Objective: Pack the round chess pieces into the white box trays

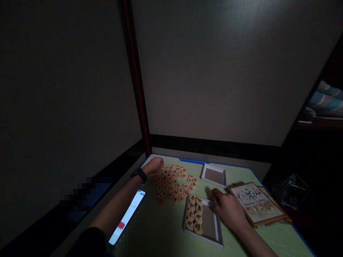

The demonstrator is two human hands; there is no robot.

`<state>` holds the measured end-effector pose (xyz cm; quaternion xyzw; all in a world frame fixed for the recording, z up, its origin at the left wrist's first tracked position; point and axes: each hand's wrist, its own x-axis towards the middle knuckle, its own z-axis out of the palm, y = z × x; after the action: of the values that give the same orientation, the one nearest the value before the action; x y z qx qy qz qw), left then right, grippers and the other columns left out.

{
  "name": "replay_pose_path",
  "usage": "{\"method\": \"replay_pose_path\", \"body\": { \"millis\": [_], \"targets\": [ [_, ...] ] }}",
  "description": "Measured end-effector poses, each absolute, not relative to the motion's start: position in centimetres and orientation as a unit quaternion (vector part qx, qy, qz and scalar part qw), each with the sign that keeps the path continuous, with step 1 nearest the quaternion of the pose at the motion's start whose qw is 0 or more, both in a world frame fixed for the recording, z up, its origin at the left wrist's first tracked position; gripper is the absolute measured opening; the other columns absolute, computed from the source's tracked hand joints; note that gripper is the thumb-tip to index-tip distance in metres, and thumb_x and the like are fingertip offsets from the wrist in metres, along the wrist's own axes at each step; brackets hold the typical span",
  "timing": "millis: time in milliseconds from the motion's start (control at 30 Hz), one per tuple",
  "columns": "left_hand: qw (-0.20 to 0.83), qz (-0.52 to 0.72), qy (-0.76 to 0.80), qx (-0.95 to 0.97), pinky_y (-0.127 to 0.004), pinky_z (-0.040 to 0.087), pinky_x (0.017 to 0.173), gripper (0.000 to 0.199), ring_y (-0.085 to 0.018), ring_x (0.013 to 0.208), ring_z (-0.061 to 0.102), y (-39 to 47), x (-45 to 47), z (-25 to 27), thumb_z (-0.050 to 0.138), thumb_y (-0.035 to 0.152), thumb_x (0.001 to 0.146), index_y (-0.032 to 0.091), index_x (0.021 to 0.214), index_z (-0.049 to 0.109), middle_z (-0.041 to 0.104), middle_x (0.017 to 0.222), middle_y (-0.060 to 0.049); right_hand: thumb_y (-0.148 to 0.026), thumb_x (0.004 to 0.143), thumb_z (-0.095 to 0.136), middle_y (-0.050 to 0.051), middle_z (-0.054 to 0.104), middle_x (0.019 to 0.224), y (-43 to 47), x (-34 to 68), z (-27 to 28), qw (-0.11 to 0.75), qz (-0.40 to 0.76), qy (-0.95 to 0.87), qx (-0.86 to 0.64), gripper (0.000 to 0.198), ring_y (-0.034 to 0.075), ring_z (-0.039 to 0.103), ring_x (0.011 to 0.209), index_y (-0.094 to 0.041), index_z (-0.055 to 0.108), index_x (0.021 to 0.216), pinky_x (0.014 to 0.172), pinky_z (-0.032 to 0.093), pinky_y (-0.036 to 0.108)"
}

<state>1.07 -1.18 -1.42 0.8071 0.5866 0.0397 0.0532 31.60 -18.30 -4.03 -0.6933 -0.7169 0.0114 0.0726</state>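
This view comes from one camera, which is worn on the person's head. It looks forward and down over the bench (150,228), toward the place where the left wall (66,78) and the back wall (214,78) meet at the dark red post (137,71). Both arms enter from the bottom edge, so the left hand (154,164) and the right hand (227,207) are seen from the person's own side. The view is quite wide: the bench occupies only the lower middle part, the walls fill most of the upper part, and folded cloth (327,100) appears at the right border. The right hand is nearer to the camera than the left.
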Motion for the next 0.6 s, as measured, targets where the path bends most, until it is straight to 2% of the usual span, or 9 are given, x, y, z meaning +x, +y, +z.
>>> {"method": "replay_pose_path", "body": {
  "millis": [200, 333, 400, 433, 500, 600],
  "targets": [
    [0.028, 0.048, 0.593, 0.804, -0.026, 0.043, 0.071, 0.023, -0.019, 0.08, 0.061, -2.1, 1.8, -0.4, 0.046, 0.01, 0.086, 0.012, 0.079, 0.068, 0.068, 0.084, -0.009, -0.026, 0.1, 0.037, 0.012, 0.077, 0.087, -18.3, 31.6, -4.0, 0.071, 0.006, -0.717, -0.693, 0.031, 0.027, 0.074, 0.082, -0.02, 0.068, 0.101, 0.062, 0.042, 0.029],
    [-0.023, 0.09, 0.594, 0.799, -0.031, 0.044, 0.08, 0.032, -0.023, 0.09, 0.061, -4.5, 4.6, 0.7, 0.036, 0.018, 0.097, 0.011, 0.088, 0.066, 0.067, 0.097, -0.015, -0.027, 0.1, 0.037, 0.012, 0.077, 0.084, -18.3, 31.7, -4.1, 0.076, 0.0, -0.714, -0.696, 0.032, 0.028, 0.074, 0.081, -0.02, 0.068, 0.099, 0.06, 0.041, 0.029],
    [-0.039, 0.121, 0.567, 0.814, -0.032, 0.043, 0.086, 0.033, -0.022, 0.096, 0.059, -7.2, 7.3, 0.9, 0.032, 0.023, 0.1, 0.014, 0.095, 0.064, 0.065, 0.103, -0.013, -0.027, 0.101, 0.036, 0.012, 0.077, 0.083, -18.4, 31.7, -4.1, 0.08, -0.005, -0.71, -0.699, 0.033, 0.028, 0.074, 0.079, -0.02, 0.068, 0.099, 0.059, 0.04, 0.029],
    [-0.045, 0.144, 0.535, 0.831, -0.03, 0.043, 0.087, 0.032, -0.02, 0.096, 0.059, -8.8, 8.8, 0.8, 0.032, 0.025, 0.101, 0.016, 0.096, 0.062, 0.065, 0.102, -0.01, -0.028, 0.101, 0.036, 0.012, 0.077, 0.082, -18.4, 31.6, -4.1, 0.084, -0.008, -0.708, -0.702, 0.033, 0.028, 0.074, 0.078, -0.021, 0.068, 0.099, 0.059, 0.04, 0.029],
    [-0.053, 0.235, 0.406, 0.882, -0.03, 0.045, 0.079, 0.027, -0.018, 0.084, 0.059, -12.6, 11.8, 0.1, 0.037, 0.025, 0.099, 0.018, 0.087, 0.06, 0.065, 0.088, -0.007, -0.029, 0.101, 0.036, 0.011, 0.077, 0.081, -18.5, 31.7, -4.1, 0.091, -0.014, -0.699, -0.709, 0.033, 0.027, 0.074, 0.076, -0.021, 0.068, 0.1, 0.057, 0.039, 0.028],
    [-0.06, 0.336, 0.299, 0.891, -0.03, 0.046, 0.073, 0.016, -0.016, 0.076, 0.059, -17.9, 15.3, -1.8, 0.046, 0.022, 0.092, 0.018, 0.081, 0.057, 0.062, 0.078, -0.002, -0.031, 0.1, 0.037, 0.009, 0.076, 0.078, -18.3, 31.9, -4.4, 0.112, -0.017, -0.692, -0.713, 0.032, 0.025, 0.073, 0.074, -0.021, 0.067, 0.1, 0.056, 0.039, 0.027]
  ]
}}
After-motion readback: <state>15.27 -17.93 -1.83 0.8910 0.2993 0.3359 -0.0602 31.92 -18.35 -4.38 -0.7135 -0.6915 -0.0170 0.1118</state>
